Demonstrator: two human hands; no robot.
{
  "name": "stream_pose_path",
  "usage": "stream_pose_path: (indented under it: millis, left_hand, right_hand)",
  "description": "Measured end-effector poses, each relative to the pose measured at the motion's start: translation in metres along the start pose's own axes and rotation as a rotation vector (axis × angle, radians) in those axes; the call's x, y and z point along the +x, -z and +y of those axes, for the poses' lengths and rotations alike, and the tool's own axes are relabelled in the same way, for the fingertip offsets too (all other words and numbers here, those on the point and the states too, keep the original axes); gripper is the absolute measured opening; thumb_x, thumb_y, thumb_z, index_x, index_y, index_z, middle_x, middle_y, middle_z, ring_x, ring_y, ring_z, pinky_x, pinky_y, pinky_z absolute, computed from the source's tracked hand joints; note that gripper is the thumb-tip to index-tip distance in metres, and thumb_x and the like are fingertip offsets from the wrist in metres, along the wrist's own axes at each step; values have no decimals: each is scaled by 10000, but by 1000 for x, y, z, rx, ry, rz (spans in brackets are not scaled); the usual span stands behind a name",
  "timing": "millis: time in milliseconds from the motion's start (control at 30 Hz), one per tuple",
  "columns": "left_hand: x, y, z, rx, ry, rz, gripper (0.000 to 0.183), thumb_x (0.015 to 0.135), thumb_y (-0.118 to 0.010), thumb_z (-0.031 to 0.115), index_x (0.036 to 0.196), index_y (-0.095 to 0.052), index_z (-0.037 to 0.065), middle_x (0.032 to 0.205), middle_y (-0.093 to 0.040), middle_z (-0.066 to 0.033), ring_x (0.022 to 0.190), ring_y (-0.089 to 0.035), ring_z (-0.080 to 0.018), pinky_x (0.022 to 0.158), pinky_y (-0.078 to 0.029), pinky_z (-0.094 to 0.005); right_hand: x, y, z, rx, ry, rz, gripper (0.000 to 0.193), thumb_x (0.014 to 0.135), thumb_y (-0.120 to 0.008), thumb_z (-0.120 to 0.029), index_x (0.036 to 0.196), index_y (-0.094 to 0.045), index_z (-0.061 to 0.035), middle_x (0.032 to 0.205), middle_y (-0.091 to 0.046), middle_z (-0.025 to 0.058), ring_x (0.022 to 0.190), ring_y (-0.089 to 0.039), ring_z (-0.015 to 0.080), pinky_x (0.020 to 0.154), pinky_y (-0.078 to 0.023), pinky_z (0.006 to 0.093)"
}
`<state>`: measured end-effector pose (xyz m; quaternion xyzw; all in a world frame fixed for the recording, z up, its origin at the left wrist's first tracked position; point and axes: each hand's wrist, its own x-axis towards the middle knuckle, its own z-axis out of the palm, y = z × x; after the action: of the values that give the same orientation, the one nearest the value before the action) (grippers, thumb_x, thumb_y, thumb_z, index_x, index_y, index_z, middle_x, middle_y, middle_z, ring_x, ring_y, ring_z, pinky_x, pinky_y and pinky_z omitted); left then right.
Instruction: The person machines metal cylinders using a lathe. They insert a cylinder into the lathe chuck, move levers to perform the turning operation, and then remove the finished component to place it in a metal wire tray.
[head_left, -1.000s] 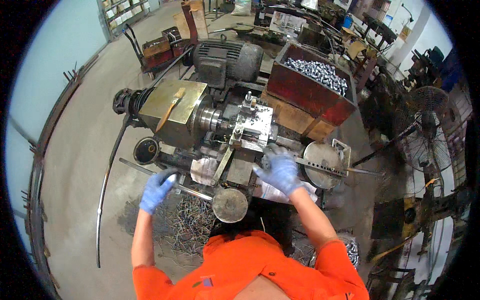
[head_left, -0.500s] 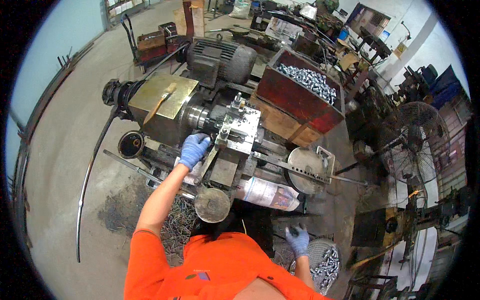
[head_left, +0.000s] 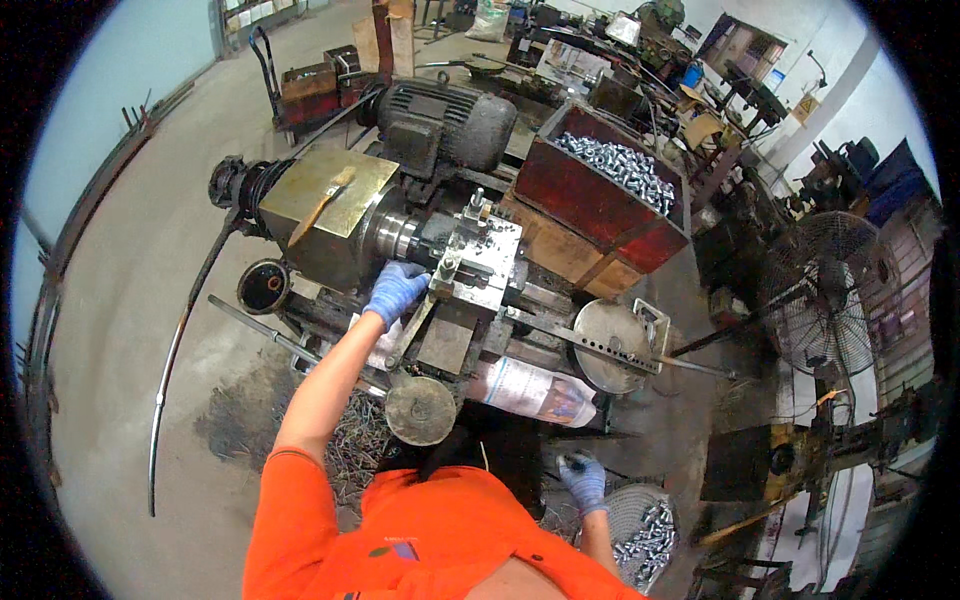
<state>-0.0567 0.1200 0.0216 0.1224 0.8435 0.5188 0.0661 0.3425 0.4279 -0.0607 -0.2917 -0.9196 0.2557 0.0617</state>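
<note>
In a cluttered workshop, we rest our gloved left hand [head_left: 396, 289] on the lathe [head_left: 440, 262] near its chuck, risking a caught glove, while our right hand [head_left: 583, 481], fingers closed on a small part, hangs over the basket [head_left: 645, 528].

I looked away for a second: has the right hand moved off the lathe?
Yes. The right hand has left the lathe's round handwheel and dropped low, beside the wire basket of metal parts near the floor.
</note>
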Motion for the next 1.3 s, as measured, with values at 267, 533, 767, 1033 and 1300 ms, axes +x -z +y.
stream_pose_path:
  millis: [267,533,767,1033,1300]
  left_hand:
    - [-113,74,37,-135,-199,303,284,838,-595,225,1024,-629,13,713,-624,-54,621,-539,-90,567,-441,-244]
    - [-242,148,-50,-202,322,558,272,869,-562,260,745,-602,21,544,-527,-11,427,-471,-76,384,-340,-237]
    - [-374,77,-249,755,697,-501,452,850,-466,456,856,-656,47,832,-645,-184,821,-627,-348,736,-486,-437]
    - [-281,129,-237,693,350,-126,445,822,-503,472,976,-642,78,938,-626,-194,871,-590,-373,767,-467,-447]
    - [-190,328,-94,751,202,586,333,856,-547,333,1042,-630,70,896,-633,-191,800,-623,-323,687,-487,-374]
  right_hand:
    - [-5,3,9,9,-77,-68,389,678,-728,-367,834,-674,-15,847,-645,197,800,-623,325,772,-485,368]
    - [28,19,-57,35,258,9,251,693,-727,-223,802,-663,-6,786,-656,146,709,-643,237,684,-499,311]
    - [44,27,-70,-4,243,-132,344,703,-704,-312,884,-666,-22,958,-636,176,885,-608,313,825,-467,360]
    - [105,85,-197,25,577,-54,264,723,-694,-269,861,-669,-45,863,-652,154,796,-627,314,704,-498,363]
    - [175,57,-377,-92,1042,-20,394,766,-592,-454,901,-688,-96,1139,-576,150,1024,-531,331,894,-423,391]
